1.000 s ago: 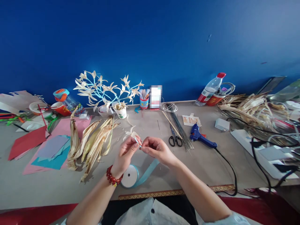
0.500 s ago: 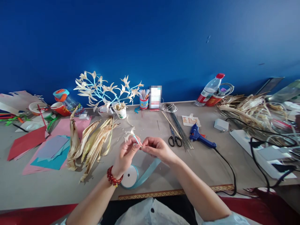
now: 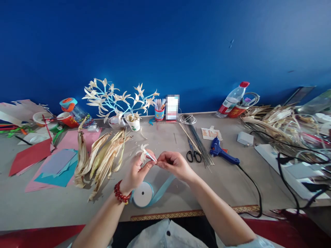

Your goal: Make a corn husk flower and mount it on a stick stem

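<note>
A small corn-husk flower (image 3: 142,151) with a light-blue wrapped stem points up and left from my left hand (image 3: 139,170), whose thumb and fingers pinch the stem. My right hand (image 3: 176,165) meets it at the stem's lower end, thumb and forefinger pressed together. A light-blue ribbon (image 3: 164,189) runs from its roll (image 3: 142,194) on the table up behind my right hand. Whether my right fingertips grip the ribbon's end or the stem tip is too small to tell.
Dried corn husks (image 3: 106,158) and coloured paper (image 3: 58,168) lie left. Finished flowers stand in a white cup (image 3: 133,124) behind. To the right are scissors (image 3: 193,155), wires (image 3: 200,144), a blue glue gun (image 3: 222,151) with its cord, and a power strip (image 3: 287,175).
My left hand has turned slightly, tipping the flower lower and further left. My right hand stays nearly in place, fingertips still together at the stem's end.
</note>
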`<state>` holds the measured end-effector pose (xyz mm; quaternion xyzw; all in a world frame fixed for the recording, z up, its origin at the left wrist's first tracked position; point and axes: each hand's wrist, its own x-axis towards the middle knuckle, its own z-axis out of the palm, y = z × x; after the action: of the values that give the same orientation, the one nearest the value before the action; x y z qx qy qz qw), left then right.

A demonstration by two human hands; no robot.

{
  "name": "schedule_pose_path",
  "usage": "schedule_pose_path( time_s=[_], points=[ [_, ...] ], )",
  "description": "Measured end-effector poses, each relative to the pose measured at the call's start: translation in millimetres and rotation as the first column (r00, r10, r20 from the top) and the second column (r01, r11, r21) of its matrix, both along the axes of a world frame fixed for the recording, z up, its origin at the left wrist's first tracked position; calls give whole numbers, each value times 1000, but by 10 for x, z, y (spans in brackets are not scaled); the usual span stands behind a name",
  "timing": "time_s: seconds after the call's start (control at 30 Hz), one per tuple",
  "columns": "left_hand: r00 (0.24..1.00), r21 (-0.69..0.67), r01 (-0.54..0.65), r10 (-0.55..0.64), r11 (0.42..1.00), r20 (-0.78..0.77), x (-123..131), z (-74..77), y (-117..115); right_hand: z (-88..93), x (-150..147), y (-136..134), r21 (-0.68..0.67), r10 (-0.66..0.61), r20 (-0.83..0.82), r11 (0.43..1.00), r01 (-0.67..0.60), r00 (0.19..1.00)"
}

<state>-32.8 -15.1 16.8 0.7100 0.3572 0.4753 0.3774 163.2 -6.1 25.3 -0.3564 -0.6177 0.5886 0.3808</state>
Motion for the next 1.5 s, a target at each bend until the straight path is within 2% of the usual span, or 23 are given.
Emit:
schedule_pose_path(
  time_s=[0.13,0.27,0.43,0.6,0.9,0.97,1.0,1.07,1.13,1.2,1.23,1.33,1.4,1.5],
  points=[
    [1000,17,4,-4,1000,15,34,42,-31,54,37,11,-77,75,-36,994,-78,997],
    [999,-26,22,-21,999,28,50,80,-53,70,38,-6,-89,80,-68,992,-86,994],
    [1000,9,-20,20,1000,15,33,64,-50,65,14,-32,60,-29,37,998,26,999],
    [996,81,-77,80,994,-38,21,13,-10,65,8,-53,226,-135,150,969,99,979],
    [995,148,-70,80,986,-60,-19,42,-5,87,-4,-61,292,-154,163,951,102,975],
    [993,178,-111,114,978,-9,-12,43,-28,76,-11,-81,399,-219,159,906,140,963],
    [990,186,-140,138,973,22,-6,44,-41,66,-15,-95,486,-256,149,860,155,955],
    [975,194,-217,204,957,83,12,46,-66,37,-25,-131,674,-301,100,722,158,948],
    [953,197,-293,271,936,132,30,41,-87,4,-38,-170,805,-304,48,575,143,952],
    [927,203,-367,337,908,168,42,25,-101,-23,-55,-208,876,-298,29,467,119,954],
    [913,203,-399,366,894,181,47,14,-106,-30,-62,-224,896,-297,35,432,102,954],
    [891,180,-439,401,880,211,63,-12,-113,-16,-75,-251,917,-282,52,393,66,958],
    [895,153,-419,379,895,234,82,-8,-115,17,-76,-250,910,-248,29,408,78,968],
    [911,133,-350,304,927,279,117,18,-112,63,-76,-232,874,-236,-30,465,140,971]
  ],
)
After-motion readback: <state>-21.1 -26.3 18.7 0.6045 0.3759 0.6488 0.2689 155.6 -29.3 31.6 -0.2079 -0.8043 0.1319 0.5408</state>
